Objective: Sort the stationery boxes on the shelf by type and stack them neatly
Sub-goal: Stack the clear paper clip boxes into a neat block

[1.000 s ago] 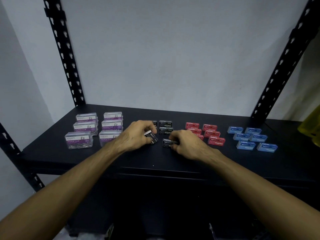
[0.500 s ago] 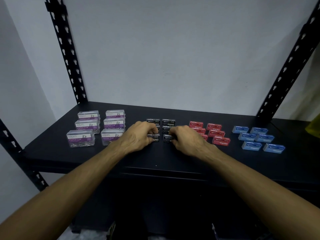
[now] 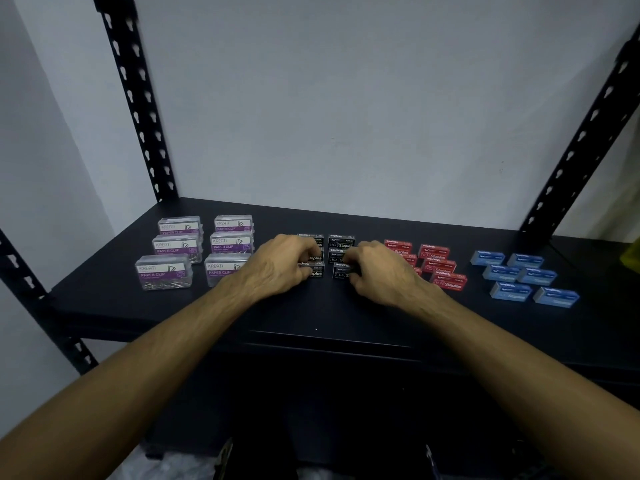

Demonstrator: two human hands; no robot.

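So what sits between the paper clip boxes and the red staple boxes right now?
The black staple boxes, in two columns, with the left hand and the right hand on their front ones. The head view shows this.

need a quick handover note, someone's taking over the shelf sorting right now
Left hand: fingers curled on the front black staple box of the left column.
Right hand: fingers curled on the front black staple box of the right column.
On the black metal shelf, left to right: clear purple-labelled paper clip boxes, black staple boxes, red staple boxes, blue staple boxes.
Done: all four types grouped in two-column blocks.
Left: square up the front black pair; blue and red rows look slightly staggered, so tidy if needed.
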